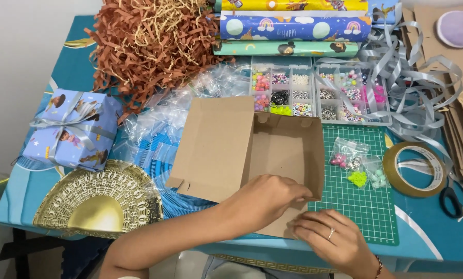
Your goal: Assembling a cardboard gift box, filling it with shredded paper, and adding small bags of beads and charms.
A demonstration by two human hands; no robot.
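Both hands work the brown cardboard box (252,155) at centre — left hand (265,199) gripping its front wall, right hand (327,240) pinching the flap below — ribbon-tied blue gift package (71,129) at nine o'clock

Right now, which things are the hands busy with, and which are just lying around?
Busy with:
cardboard box
left hand
right hand

Just lying around:
tape roll
scissors
bead trays
wrapped gift
shredded paper
wrapping paper rolls
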